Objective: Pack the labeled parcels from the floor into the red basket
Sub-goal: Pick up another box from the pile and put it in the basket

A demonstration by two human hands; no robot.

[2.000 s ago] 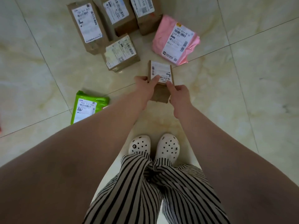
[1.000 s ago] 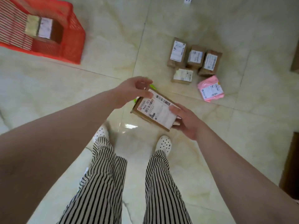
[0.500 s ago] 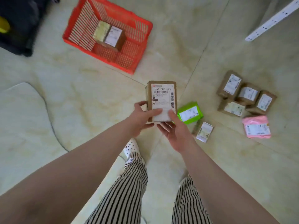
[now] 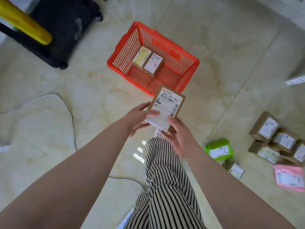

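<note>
Across the pale marble floor (image 4: 49,129), a black wheeled case (image 4: 62,27) is sitting at the upper left with a yellow tube (image 4: 24,22) lying over it. Beyond the hands, the red basket (image 4: 186,63) is standing on the tiles, holding two brown parcels (image 4: 148,62) side by side on its mesh bottom. At the right edge, a cluster of brown boxes (image 4: 270,139), a pink mailer (image 4: 288,177), a green mailer (image 4: 218,150) and one small box (image 4: 235,170) are lying on the floor. Just short of the basket's near rim, the labeled brown box (image 4: 168,104) is being held in the air: the left hand (image 4: 138,118) is gripping its near left corner, thumb on the label, while the right hand (image 4: 179,136) is pinching its near right corner.
</note>
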